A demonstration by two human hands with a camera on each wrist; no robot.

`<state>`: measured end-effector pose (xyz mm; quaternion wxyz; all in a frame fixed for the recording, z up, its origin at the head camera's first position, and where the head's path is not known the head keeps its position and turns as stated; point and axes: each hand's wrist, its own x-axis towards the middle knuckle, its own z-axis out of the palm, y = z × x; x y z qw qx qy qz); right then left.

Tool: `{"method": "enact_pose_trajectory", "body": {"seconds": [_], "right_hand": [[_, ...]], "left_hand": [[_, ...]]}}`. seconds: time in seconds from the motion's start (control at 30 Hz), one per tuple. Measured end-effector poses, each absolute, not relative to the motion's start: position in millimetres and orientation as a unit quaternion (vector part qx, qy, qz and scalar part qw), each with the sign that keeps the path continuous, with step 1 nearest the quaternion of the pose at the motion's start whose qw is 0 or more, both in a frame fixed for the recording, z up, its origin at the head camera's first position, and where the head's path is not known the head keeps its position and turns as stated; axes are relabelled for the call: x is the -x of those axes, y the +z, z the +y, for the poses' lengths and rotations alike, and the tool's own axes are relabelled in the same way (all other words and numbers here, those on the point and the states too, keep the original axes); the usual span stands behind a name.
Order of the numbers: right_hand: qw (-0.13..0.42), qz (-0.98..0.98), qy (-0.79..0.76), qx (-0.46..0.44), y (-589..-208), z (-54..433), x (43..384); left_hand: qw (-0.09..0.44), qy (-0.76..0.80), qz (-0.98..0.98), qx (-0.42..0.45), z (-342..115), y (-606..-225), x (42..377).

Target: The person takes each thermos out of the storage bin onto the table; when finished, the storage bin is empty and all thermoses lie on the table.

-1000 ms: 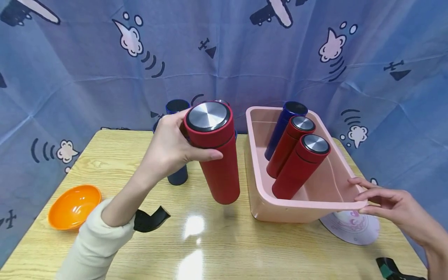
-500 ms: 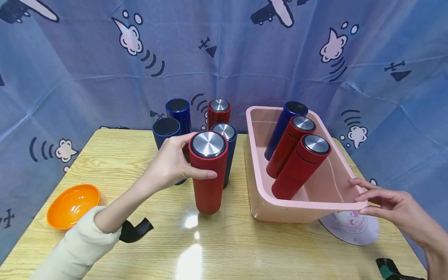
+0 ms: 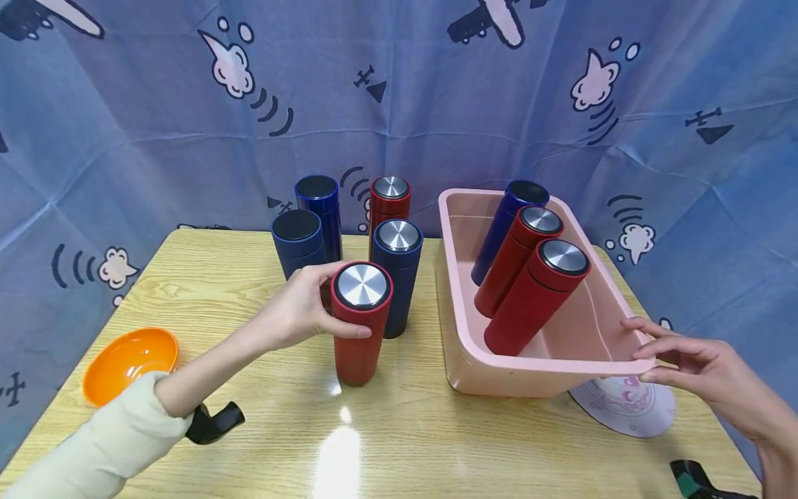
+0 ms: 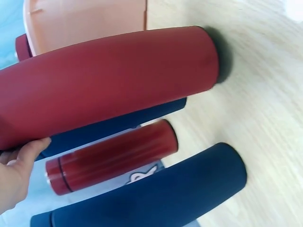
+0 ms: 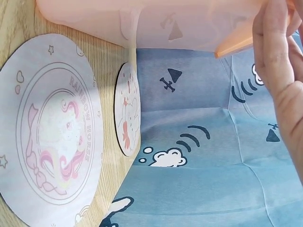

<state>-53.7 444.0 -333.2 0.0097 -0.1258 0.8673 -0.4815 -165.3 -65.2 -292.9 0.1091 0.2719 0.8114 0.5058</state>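
My left hand [image 3: 300, 308] grips a matte red thermos flask [image 3: 360, 350] near its silver-topped lid, thumb across the front. The flask is upright, and its base shows close over the wood with a dark shadow beside it in the left wrist view. Just behind it stands a navy thermos with a silver top [image 3: 399, 277]. At the right, my right hand [image 3: 692, 360] pinches the near right corner of a pink plastic bin [image 3: 524, 378]. One blue thermos [image 3: 503, 225] and two red thermoses [image 3: 530, 305] lean inside the bin.
Farther back stand a navy thermos [image 3: 298, 242], a shiny blue thermos [image 3: 324, 204] and a red thermos [image 3: 389, 204]. An orange bowl [image 3: 131, 364] sits at the left. Round printed mats [image 5: 52, 127] lie by the bin, and a patterned blue curtain [image 3: 399, 104] hangs behind the table.
My left hand has lowered the red thermos toward the table and slightly left, straightening it and uncovering the flasks behind. My right hand and the bin stay put.
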Motion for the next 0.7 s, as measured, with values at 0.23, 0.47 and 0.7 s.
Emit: {"method": "enact_pose_trajectory", "body": {"seconds": [0.23, 0.47, 0.7], "right_hand": [[0.01, 0.869, -0.48, 0.12, -332.8, 444.1, 53.9], [0.014, 0.86, -0.496, 0.122, -332.7, 443.8, 53.9], [0.017, 0.857, -0.5, 0.121, -332.7, 444.2, 53.9]], "left_hand": [[0.114, 0.515, 0.8, -0.286, -61.7, -301.1, 168.2], [0.129, 0.523, 0.79, -0.293, -52.0, -305.9, 174.6], [0.126, 0.526, 0.784, -0.304, -40.9, -309.9, 179.2]]}}
